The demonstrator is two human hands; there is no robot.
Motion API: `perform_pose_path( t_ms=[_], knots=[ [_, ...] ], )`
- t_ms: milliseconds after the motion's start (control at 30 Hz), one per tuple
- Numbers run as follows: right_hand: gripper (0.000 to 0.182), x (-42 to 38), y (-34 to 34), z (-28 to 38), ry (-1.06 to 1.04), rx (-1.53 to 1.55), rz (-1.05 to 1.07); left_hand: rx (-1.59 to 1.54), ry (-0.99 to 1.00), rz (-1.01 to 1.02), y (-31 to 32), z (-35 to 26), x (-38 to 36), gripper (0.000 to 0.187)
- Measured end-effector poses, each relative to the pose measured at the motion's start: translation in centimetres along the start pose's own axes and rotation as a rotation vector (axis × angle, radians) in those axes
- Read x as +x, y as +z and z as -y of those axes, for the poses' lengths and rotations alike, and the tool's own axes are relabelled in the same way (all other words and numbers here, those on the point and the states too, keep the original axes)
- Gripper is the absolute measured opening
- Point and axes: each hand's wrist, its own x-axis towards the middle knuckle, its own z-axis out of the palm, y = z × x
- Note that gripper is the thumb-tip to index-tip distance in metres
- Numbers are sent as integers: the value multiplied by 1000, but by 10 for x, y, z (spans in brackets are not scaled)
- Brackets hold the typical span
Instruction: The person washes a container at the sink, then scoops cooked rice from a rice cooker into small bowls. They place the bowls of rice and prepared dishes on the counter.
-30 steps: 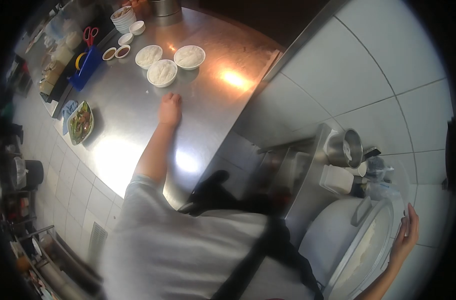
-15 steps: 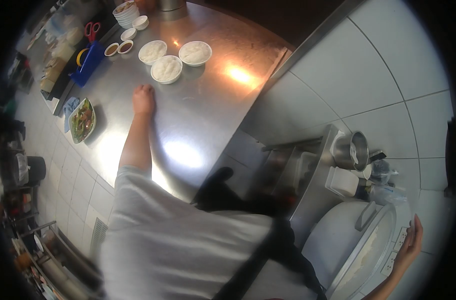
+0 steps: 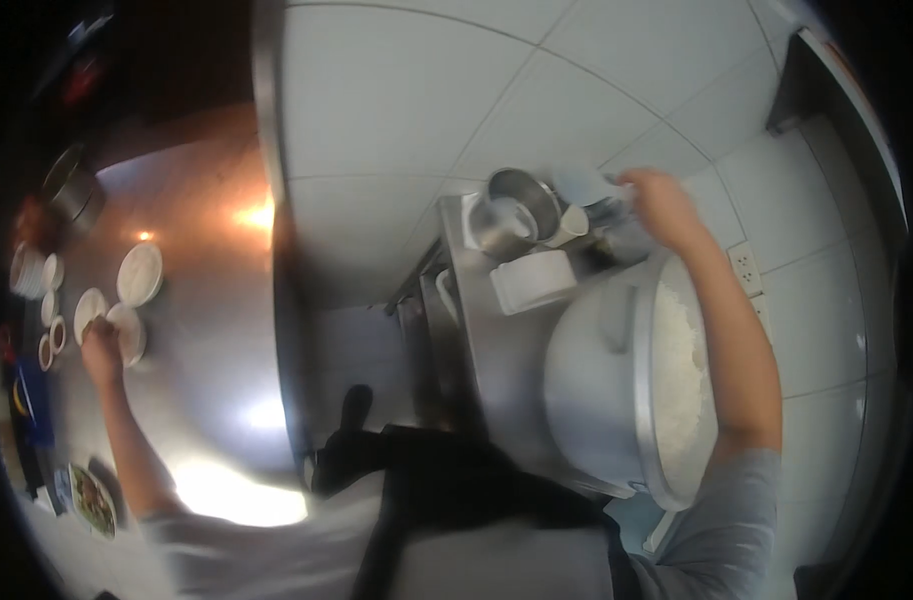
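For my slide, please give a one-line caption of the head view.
Left hand rests by rice bowls on a steel counter; right hand reaches over an open rice cooker.

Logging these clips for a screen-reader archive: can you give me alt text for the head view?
A person's right hand reaches over an open rice cooker full of white rice toward containers by the tiled wall, next to a steel pot. The left hand rests among bowls of rice on a steel counter. The frame is motion-blurred.

I find no readable text, label, brand or number anywhere; the frame is motion-blurred and every surface looks unmarked.
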Motion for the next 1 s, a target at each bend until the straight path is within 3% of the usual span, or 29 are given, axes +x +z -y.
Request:
perform_pose_path(
  t_ms=[100, 133, 167, 200, 233, 267, 300, 333, 400, 433, 467, 533, 567, 600, 633, 667, 700, 767, 800, 867, 900, 1000],
  knots=[
    [35, 45, 32, 5, 72, -110, 316, -22, 7, 122, 3, 22, 10, 12],
    [26, 53, 53, -2, -25, -152, 300, -73, 28, 163, 6, 31, 10, 13],
    [22, 69, 86, -12, -28, -259, 392, 7, 189, 113, 5, 40, 8, 13],
    [18, 78, 119, -32, -199, -316, 377, 2, 175, 106, 5, 40, 6, 11],
    [20, 77, 99, -13, -156, -283, 509, 85, 271, 63, 13, 53, 7, 13],
    [39, 63, 61, 4, -51, -30, 517, 74, 318, 102, 16, 65, 12, 15],
    [40, 52, 44, -2, -44, 82, 372, 143, 229, 196, 31, 89, 22, 16],
    [37, 39, 20, -13, -59, 128, 297, 291, 322, 191, 12, 69, 27, 16],
    [34, -28, -75, -14, -9, 144, 140, 218, 165, 177, -15, 23, 36, 14],
    [32, -65, -102, -30, 21, 189, 41, 105, 275, 214, -4, 44, 55, 14],
    [26, -106, -147, -24, 14, 112, -8, 86, 233, 181, -35, -16, 54, 14],
    [32, -195, -187, -58, 324, 56, 6, -88, 475, -124, -35, -71, 54, 17],
    [32, -237, -200, -64, 471, -4, 2, -48, 248, 16, -31, -110, 48, 19],
    [33, -277, -209, -70, 622, -69, 0, -378, 266, 33, -40, -179, 34, 19],
    [34, -330, -209, -90, 746, -98, 51, -216, 156, 296, -62, -236, 11, 25],
    [36, -387, -208, -106, 870, -126, 99, -844, 74, 571, -9, -239, -2, 36],
    [44, -438, -203, -113, 1053, -139, 226, -1416, -172, 840, 43, -243, -16, 47],
    [62, -546, -178, -127, 1249, -110, 475, -451, 976, 547, -42, -335, -92, 73],
    [64, -582, -165, -125, 1352, -105, 503, -467, 1008, 667, -44, -345, -123, 80],
    [61, -672, -130, -148, 1356, -123, 367, -352, 1082, 869, -22, -345, -165, 56],
    [57, -688, -129, -151, 1414, 9, 246, -318, 1155, 880, -13, -337, -183, 42],
    [54, -682, -134, -144, 1598, 234, 92, -206, 1075, 918, -26, -314, -225, 36]
  ],
)
